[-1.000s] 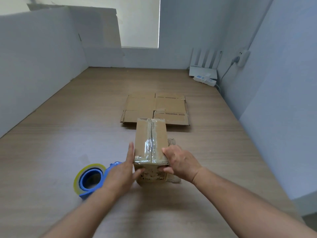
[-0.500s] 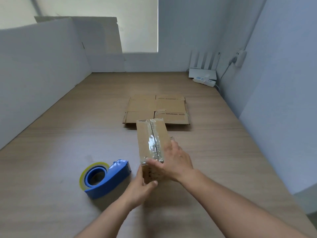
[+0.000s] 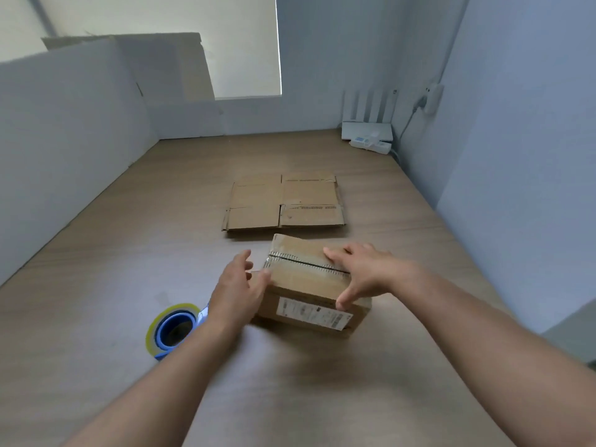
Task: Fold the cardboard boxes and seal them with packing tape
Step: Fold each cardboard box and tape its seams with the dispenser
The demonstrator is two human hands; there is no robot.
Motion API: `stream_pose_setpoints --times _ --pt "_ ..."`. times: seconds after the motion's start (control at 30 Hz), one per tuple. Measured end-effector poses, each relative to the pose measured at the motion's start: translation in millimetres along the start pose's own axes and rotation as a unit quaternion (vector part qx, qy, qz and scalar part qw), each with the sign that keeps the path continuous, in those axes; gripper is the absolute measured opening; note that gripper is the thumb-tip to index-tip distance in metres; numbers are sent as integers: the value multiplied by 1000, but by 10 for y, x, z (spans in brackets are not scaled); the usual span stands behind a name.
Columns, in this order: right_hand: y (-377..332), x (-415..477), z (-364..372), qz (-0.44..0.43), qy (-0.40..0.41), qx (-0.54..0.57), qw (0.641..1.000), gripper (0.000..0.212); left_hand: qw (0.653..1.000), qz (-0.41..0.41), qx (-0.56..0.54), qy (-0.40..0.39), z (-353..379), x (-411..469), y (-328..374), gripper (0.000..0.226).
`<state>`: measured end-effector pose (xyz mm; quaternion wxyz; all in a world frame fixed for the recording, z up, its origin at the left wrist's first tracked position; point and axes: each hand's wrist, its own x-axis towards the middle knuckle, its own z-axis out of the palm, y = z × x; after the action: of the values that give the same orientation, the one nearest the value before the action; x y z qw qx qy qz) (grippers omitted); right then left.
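A small brown cardboard box, taped along its top seam, is lying crosswise on the wooden table. The left hand is touching its left end, fingers loosely spread; the right hand is pressing flat on top, fingers wide.

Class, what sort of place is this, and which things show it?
Probably a small indoor packing desk: wood-grain table, router and power strip at the back, flattened cardboard and tape dispenser.
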<state>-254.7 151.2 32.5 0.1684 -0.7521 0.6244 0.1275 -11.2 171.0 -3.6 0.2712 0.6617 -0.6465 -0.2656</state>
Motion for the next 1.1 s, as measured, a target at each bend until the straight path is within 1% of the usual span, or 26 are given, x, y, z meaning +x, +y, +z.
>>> stream_pose_setpoints --times 0.07,0.13,0.2,0.3,0.4,0.47,0.53,0.6,0.63,0.67,0.7,0.77,0.9,0.93,1.0,1.1 --pt "90 -39 -47 -30 -13 -41 999 111 996 34 72 -32 59 92 111 80" --pt "147 -51 -56 -49 -9 -78 996 107 991 52 94 -84 151 174 209 89" --pt "192 -50 -34 -53 -5 -88 995 101 988 36 68 -131 266 253 272 90" --pt "271 -53 53 -35 10 -77 996 90 985 -25 34 -167 413 327 316 94" --pt "370 -37 132 8 67 -76 995 80 979 -55 18 -195 507 332 343 99" --pt "395 -19 182 49 110 -68 990 72 975 -67 19 -212 545 316 406 91" --pt "340 9 242 110 156 -42 981 65 975 -79 76 -192 578 285 482 79" --pt "236 30 303 174 203 42 963 59 971 -107 144 -158 613 228 542 82" --pt "175 44 329 184 217 105 953 49 969 -116 165 -143 635 186 546 85" --pt "109 68 355 177 221 165 945 38 968 -120 177 -130 662 138 532 89" --pt "41 97 389 158 210 209 942 33 969 -119 180 -120 686 89 509 91" --pt "-86 150 455 114 188 246 944 42 975 -108 162 -107 703 23 440 89" --pt "-163 257 483 59 167 240 954 64 991 -72 17 -116 623 44 290 66" --pt "-163 288 472 47 158 234 958 66 991 -60 -8 -119 593 53 258 63" --pt "-163 363 445 26 145 236 961 59 990 -45 -41 -127 547 56 198 63" --pt "-165 440 455 -14 122 259 958 48 988 -43 -78 -126 505 67 138 65"
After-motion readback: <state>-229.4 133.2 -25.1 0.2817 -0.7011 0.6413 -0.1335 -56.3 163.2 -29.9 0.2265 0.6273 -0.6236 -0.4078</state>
